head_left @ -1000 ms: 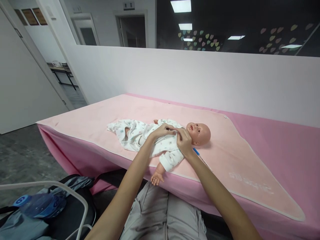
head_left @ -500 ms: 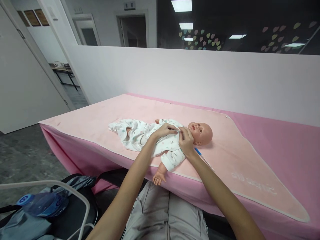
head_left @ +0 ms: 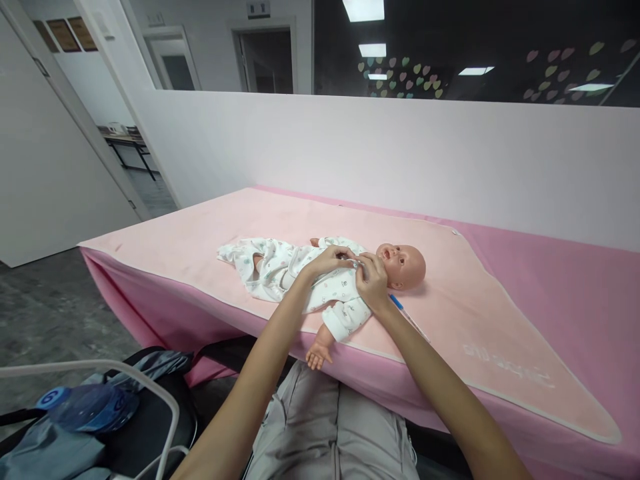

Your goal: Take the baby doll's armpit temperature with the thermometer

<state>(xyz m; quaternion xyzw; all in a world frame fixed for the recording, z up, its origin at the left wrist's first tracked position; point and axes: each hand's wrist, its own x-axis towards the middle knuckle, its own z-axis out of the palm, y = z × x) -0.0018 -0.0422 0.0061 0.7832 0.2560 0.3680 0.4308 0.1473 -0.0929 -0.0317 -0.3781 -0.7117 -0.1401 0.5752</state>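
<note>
A baby doll (head_left: 407,267) lies on its back with its head to the right, dressed in a white patterned romper (head_left: 345,287). At its upper chest, my left hand (head_left: 333,259) has its fingers closed on the edge of the romper. Close beside the doll's chin, my right hand (head_left: 373,275) pinches the same garment near the collar. Both sets of fingertips nearly meet, and they hide exactly what they grip. Just right of my right wrist rests a thin thermometer-like stick (head_left: 414,323) with a blue cap (head_left: 396,302).
Under the doll a pale pink mat (head_left: 475,313) covers a darker pink cloth (head_left: 580,287). One doll hand (head_left: 317,357) hangs over the front edge. At lower left, a water bottle (head_left: 90,407) lies on a black chair (head_left: 150,427). A white wall (head_left: 375,153) stands behind.
My right fingers have shifted slightly to the left at the collar, closer to my left fingertips. The doll and the capped stick stay in place.
</note>
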